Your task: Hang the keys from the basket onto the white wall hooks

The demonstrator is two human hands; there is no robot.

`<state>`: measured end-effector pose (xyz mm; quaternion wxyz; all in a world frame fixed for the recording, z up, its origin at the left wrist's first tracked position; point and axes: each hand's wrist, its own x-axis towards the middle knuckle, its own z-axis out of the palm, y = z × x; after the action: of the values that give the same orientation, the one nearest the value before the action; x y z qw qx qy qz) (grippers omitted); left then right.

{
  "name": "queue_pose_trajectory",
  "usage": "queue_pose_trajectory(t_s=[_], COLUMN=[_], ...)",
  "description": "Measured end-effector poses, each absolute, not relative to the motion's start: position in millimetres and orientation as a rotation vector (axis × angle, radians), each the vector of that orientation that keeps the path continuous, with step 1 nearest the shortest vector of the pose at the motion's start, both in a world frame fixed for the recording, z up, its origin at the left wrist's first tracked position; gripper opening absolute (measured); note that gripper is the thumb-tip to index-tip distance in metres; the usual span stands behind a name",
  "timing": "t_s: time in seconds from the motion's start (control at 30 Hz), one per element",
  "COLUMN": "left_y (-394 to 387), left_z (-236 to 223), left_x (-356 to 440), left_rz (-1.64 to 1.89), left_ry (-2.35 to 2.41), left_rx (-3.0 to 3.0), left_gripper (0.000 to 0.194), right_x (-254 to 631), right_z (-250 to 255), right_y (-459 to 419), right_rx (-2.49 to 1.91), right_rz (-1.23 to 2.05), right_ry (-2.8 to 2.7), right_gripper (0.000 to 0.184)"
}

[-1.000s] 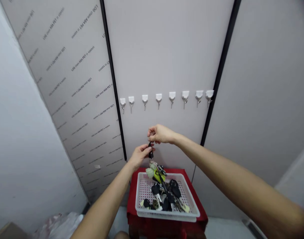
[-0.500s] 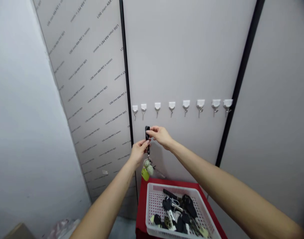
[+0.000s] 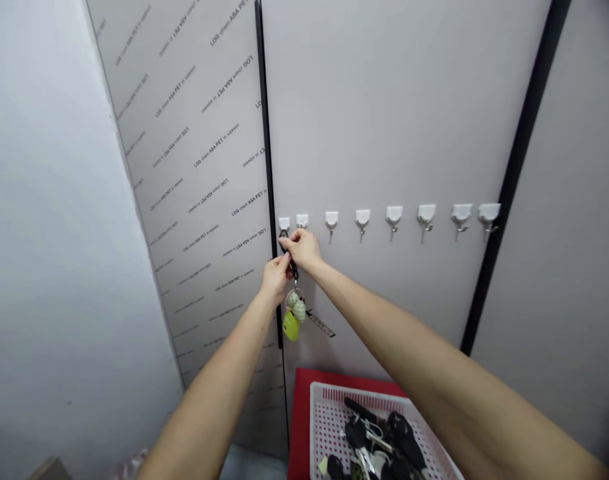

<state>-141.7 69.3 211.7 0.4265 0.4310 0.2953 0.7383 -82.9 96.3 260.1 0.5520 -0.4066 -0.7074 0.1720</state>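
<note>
While both hands [image 3: 275, 279] [image 3: 304, 249] pinch the black strap [image 3: 294, 271], charms [image 3: 298, 310] dangle below.

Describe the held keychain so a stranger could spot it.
On the pale panel, find the row of white hooks. At its left end, the left hand and right hand grip the keychain by its black strap. Its lime-green piece sets it apart from the mostly dark keys below.

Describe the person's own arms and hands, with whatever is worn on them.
The left hand and right hand wear no gloves, watch or bracelet, and no ring can be made out. The left forearm and right forearm are bare, with no sleeves in view.
</note>
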Motion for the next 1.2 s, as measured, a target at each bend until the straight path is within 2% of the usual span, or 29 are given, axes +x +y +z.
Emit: queue_pose_trajectory(t_s=[0.13,0.27,0.37,0.47,0.57,0.73,0.9,1.0,1.1,1.2], left_y=[75.4,78.6,77.9,72.3,66.2,73.7,87.5,90.9,95.1,97.6], left_z=[202.2,195.7,191.6,191.6,202.4,232.9,248.8,255.0,261.4,263.8], left_x=[-148.4,-156.9,-159.2,-157.4,-154.8,-151.1,-152.1,-155.9,-157.6,-156.9], left_rz=[1.817,1.904,1.920,1.960,2.109,2.097,2.012,1.827,1.677,1.666], left_ry=[0.912,1.177,1.338,1.473,1.622,1.747,1.924,2.055,2.144,2.117], left_rx=[1.097,1.112,1.136,1.227,1.493,1.729,1.827,1.988,2.082,2.115], left_gripper=[0.025,0.015,0.024,0.028,0.027,0.030,0.022,0.019,0.015,0.011], right_x=[-81.0,-70.8,-62.4,-57.5,-55.0,-52.0,-45.0,-32.1,-8.1,23.2], right_z=[250.6,249.8,260.7,268.3,263.4,251.7,251.6,239.6,206.4,151.6], right_y=[99.7,91.3,88.2,93.5,99.3,100.8,99.7,93.6,79.7,60.3], right_rx=[-1.091,-0.965,-0.878,-0.915,-0.879,-0.779,-0.747,-0.752,-0.784,-0.933], right_rz=[0.351,0.151,-0.046,-0.137,-0.256,-0.406,-0.425,-0.366,-0.256,-0.053], right_ry=[-1.771,-1.726,-1.606,-1.821,-2.118,-2.071,-2.138,-2.117,-2.201,-2.460], right_gripper=[0.020,0.020,0.028,0.025,0.023,0.030,0.036,0.040,0.035,0.028])
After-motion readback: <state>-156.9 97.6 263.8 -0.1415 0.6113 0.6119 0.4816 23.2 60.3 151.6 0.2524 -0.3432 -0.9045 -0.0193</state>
